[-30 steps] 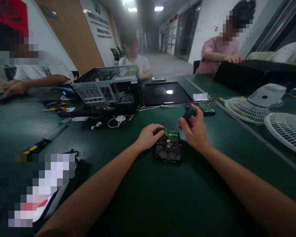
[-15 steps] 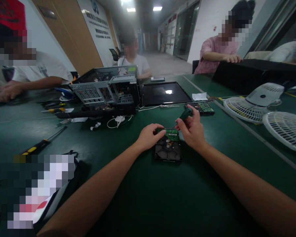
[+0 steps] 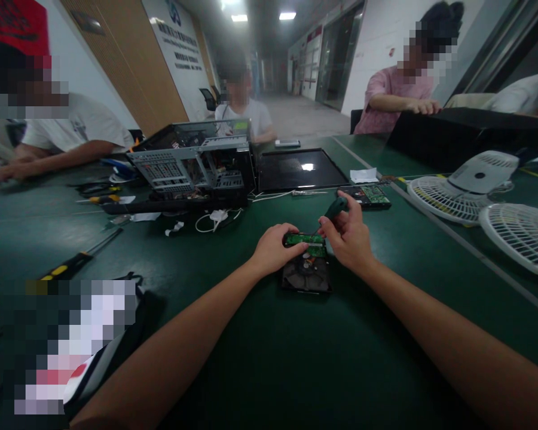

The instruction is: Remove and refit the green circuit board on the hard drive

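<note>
A hard drive (image 3: 305, 278) lies on the green table in front of me, its green circuit board (image 3: 314, 249) facing up at the far end. My left hand (image 3: 275, 248) grips the drive's left side, fingers at its far-left corner and thumb lying over the board. In my right hand (image 3: 353, 239) is a screwdriver with a dark green handle (image 3: 336, 207), held slanted between thumb and fingers. Its shaft points down to the board's far-right part; the tip is too small to make out. Beyond the right hand rests a second hard drive (image 3: 371, 197).
An opened computer case (image 3: 190, 167) stands behind left, beside a flat black panel (image 3: 301, 168). White fan grilles (image 3: 448, 200) lie at the right. A yellow-black screwdriver (image 3: 69, 266) and a bag (image 3: 116, 352) are at left. Several people sit around the table.
My left thumb has slid right across the circuit board, and more green board shows behind it. The right hand and screwdriver have barely moved. At far left, a person's hands have shifted.
</note>
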Demonstrator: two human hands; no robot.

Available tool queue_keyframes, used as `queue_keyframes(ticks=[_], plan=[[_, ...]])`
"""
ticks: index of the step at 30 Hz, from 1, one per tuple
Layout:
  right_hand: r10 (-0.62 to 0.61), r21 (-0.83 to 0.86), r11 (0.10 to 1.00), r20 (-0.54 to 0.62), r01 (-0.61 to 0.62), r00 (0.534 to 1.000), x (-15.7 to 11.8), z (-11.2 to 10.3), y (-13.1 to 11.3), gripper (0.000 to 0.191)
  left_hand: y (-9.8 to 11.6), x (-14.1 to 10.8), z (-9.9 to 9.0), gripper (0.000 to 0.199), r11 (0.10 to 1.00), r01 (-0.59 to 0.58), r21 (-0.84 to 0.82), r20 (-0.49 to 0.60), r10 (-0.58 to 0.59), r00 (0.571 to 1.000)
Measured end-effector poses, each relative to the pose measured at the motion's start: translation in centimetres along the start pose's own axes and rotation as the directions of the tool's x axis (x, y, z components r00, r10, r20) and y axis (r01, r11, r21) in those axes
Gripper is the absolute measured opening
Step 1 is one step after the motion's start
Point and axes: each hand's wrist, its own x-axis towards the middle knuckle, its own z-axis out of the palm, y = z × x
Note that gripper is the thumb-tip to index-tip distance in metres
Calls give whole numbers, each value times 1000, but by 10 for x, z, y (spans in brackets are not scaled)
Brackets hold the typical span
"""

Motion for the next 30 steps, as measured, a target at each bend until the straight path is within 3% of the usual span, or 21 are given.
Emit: queue_keyframes(ticks=[4,14,19,24,30], plan=[[-67,-113,992,-70,58,995,3,0,-3,71,-1,0,1,38,1000,3,5,-4,-3,1000],[-129,-160,980,-72,117,989,4,-2,-9,71,-2,0,0,40,1000,1,-6,-3,-1,1000],[-171,-154,975,-64,160,983,5,-7,-11,58,-1,-1,-1,37,1000,3,-2,-6,-3,1000],[-149,-138,981,-120,133,981,7,-5,-12,64,0,0,-1,38,1000,23,-12,5,-23,1000],[-189,-108,979,-165,173,968,8,-2,-10,54,-1,0,-1,38,1000,15,-21,0,-15,1000]])
